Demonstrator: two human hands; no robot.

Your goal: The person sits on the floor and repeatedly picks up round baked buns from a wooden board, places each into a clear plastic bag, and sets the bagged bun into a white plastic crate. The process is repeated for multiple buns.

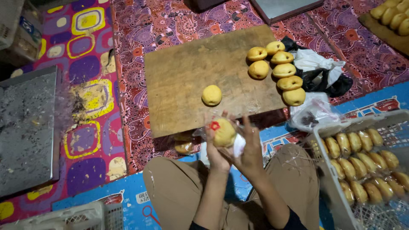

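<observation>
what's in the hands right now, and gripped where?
Both hands hold one round yellow bun in a clear plastic wrapper. The left hand cups it from below and behind; the right hand pinches the wrapper's right edge.

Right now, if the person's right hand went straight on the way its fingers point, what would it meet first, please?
Probably the wooden board: the right hand points up-frame toward its near edge. The single bun lies left of that line. Depth is unclear.

one big worn wooden board [187, 81], seven round yellow buns on it, six bunched at its right edge [279, 70] plus one alone [211, 95], one more yellow bun in a clear wrapper [223, 133], two hands, one white crate of wrapped buns [317, 147], too many to count
</observation>
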